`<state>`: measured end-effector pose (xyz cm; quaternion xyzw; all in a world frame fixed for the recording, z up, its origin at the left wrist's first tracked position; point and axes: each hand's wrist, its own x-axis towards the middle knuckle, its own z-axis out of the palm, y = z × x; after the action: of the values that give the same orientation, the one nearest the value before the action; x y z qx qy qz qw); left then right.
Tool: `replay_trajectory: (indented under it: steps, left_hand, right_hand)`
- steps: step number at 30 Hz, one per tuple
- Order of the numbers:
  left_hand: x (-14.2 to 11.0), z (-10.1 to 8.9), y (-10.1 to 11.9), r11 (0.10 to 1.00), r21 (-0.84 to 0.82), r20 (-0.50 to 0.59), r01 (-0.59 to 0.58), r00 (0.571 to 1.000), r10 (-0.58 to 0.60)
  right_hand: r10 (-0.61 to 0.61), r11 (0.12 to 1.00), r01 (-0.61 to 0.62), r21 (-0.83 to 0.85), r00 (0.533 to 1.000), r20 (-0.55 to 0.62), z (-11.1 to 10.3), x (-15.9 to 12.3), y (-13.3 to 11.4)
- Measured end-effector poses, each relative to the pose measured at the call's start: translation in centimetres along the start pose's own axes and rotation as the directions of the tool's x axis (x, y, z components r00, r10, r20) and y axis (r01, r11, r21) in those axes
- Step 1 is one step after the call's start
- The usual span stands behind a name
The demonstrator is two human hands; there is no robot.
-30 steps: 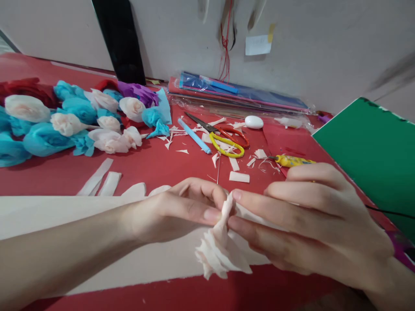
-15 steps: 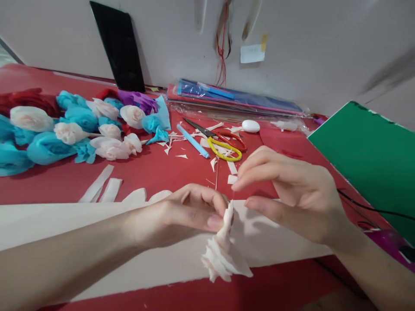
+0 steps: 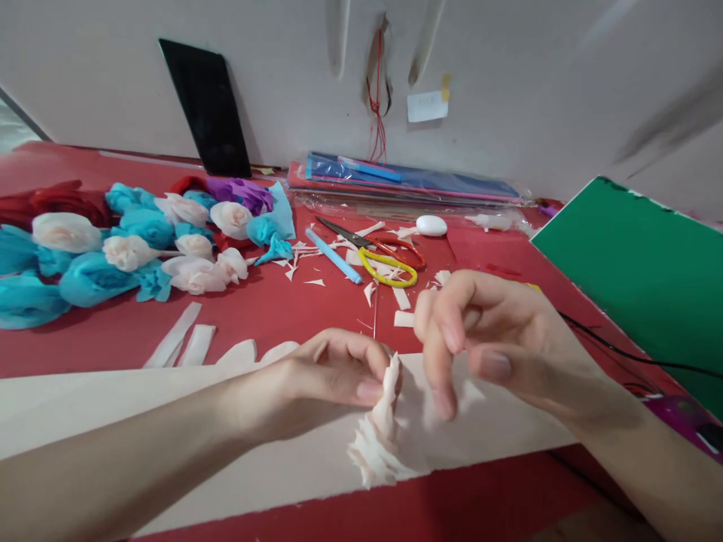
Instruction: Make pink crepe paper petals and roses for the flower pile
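Observation:
Between the thumb and fingers of my left hand (image 3: 333,380) is the twisted stem end of a pale pink paper flower (image 3: 376,444), its ruffled petals hanging downward. My right hand (image 3: 491,339) hovers just to the right of the stem, fingers apart and bent, with nothing visible in them. Under both hands lies a wide pale sheet of paper (image 3: 215,467). Beyond the left hand, cut rounded petal pieces (image 3: 240,351) and paper strips (image 3: 195,345) rest near the sheet's far edge.
Scissors (image 3: 387,267) with red and yellow handles lie among paper scraps beside a light blue pen (image 3: 333,256). Finished paper flowers (image 3: 195,275) are heaped at left. A black tablet (image 3: 208,113) leans on the wall. A green board (image 3: 633,256) stands at right.
My right hand has moved slightly right and down, away from the stem tip, and its fingers have curled and spread. My left hand still grips the flower. The view has tilted slightly.

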<state>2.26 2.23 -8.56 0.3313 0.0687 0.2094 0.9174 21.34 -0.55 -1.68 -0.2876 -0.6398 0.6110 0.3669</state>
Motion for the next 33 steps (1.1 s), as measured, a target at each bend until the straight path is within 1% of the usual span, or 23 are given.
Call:
replay_trajectory:
  steps: [2,4,5,6,8,9,11,13,14,15,16,18,19,20,22,23,24,25,26,28,29,31,33]
  left_hand:
    - [0.0,0.0,0.0,1.0,-0.004,0.006,-0.005,1.0,0.005]
    - [0.0,0.0,0.0,1.0,-0.011,0.009,-0.008,1.0,0.008]
    - [0.0,-0.1,-0.1,1.0,-0.013,0.009,-0.008,1.0,0.008]
    - [-0.1,-0.1,-0.2,1.0,-0.015,0.011,-0.009,1.0,0.009]
    - [-0.1,-0.2,-0.3,1.0,-0.012,0.013,-0.013,1.0,0.013]
    - [-0.1,-0.3,-0.3,1.0,-0.01,0.011,-0.015,1.0,0.016]
    - [0.0,-0.3,-0.3,1.0,-0.008,0.001,-0.021,1.0,0.021]
    - [0.0,-0.3,-0.3,1.0,-0.009,-0.006,-0.022,1.0,0.022]
    - [0.1,-0.2,-0.2,1.0,-0.009,-0.007,-0.02,1.0,0.02]
    - [0.1,-0.1,-0.2,1.0,-0.01,-0.006,-0.016,1.0,0.016]
    - [0.1,0.0,-0.1,1.0,-0.008,-0.008,-0.012,1.0,0.012]
    - [0.1,0.2,0.0,1.0,-0.002,-0.017,-0.004,1.0,0.004]
    - [0.0,0.2,0.1,1.0,0.001,-0.023,0.0,1.0,0.0]
    - [0.0,0.3,0.1,1.0,0.004,-0.028,0.005,1.0,-0.005]
    - [0.0,0.4,0.2,1.0,0.011,-0.04,0.017,0.999,-0.016]
    - [-0.1,0.4,0.2,1.0,0.017,-0.045,0.025,0.999,-0.024]
    - [-0.1,0.3,0.2,0.999,0.025,-0.051,0.031,0.998,-0.03]
    - [-0.1,0.3,0.2,0.999,0.033,-0.054,0.035,0.998,-0.033]
    - [-0.1,0.3,0.1,0.999,0.04,-0.056,0.035,0.998,-0.033]
    - [-0.1,0.1,0.1,0.998,0.047,-0.051,0.029,0.998,-0.026]
    - [-0.1,0.0,0.0,0.999,0.047,-0.045,0.021,0.999,-0.019]
    - [-0.1,-0.2,-0.1,0.999,0.05,-0.03,0.003,1.0,-0.001]
    - [0.0,-0.4,-0.3,0.998,0.058,-0.018,-0.017,1.0,0.018]
  right_hand:
    - [-0.008,0.995,0.004,-0.099,0.999,-0.044,-0.1,-0.1,-0.1]
    - [-0.031,0.943,0.007,-0.334,0.997,-0.067,0.0,-0.3,-0.5]
    - [-0.052,0.88,0.017,-0.474,0.997,-0.061,0.0,-0.3,-0.7]
    - [-0.076,0.796,0.034,-0.605,0.996,-0.045,0.1,-0.4,-1.0]
    - [-0.123,0.617,0.089,-0.782,0.992,0.016,0.3,-0.5,-1.5]
    - [-0.138,0.543,0.122,-0.831,0.989,0.055,0.4,-0.5,-1.6]
    - [-0.139,0.43,0.166,-0.887,0.983,0.117,0.4,-0.6,-1.8]
    - [-0.14,0.348,0.214,-0.913,0.975,0.175,0.4,-0.7,-1.7]
    - [-0.158,0.329,0.233,-0.915,0.969,0.19,0.4,-0.7,-1.6]
    - [-0.197,0.341,0.25,-0.906,0.962,0.192,0.4,-0.7,-1.5]
    - [-0.251,0.382,0.262,-0.886,0.952,0.173,0.5,-0.6,-1.4]
    - [-0.339,0.53,0.26,-0.807,0.938,0.08,0.6,-0.5,-1.3]
    - [-0.342,0.626,0.243,-0.741,0.939,0.02,0.7,-0.4,-1.2]
    - [-0.314,0.722,0.216,-0.657,0.949,-0.034,0.8,-0.3,-1.1]
    - [-0.184,0.886,0.128,-0.445,0.979,-0.085,0.9,-0.1,-0.9]
    - [-0.109,0.941,0.076,-0.329,0.991,-0.083,1.0,-0.1,-0.9]
    - [-0.048,0.971,0.029,-0.237,0.996,-0.074,1.0,0.0,-0.8]
    - [-0.006,0.981,-0.007,-0.194,0.998,-0.066,1.1,0.0,-0.8]
    - [0.015,0.978,-0.029,-0.208,0.998,-0.067,1.1,0.0,-0.8]
    - [0.0,0.924,-0.038,-0.381,0.995,-0.1,1.2,-0.1,-1.0]
    - [-0.032,0.863,-0.031,-0.504,0.993,-0.116,1.2,-0.2,-1.2]
    - [-0.119,0.698,-0.003,-0.716,0.986,-0.12,1.2,-0.4,-1.4]
    - [-0.226,0.543,0.012,-0.84,0.965,-0.132,1.2,-0.5,-1.4]
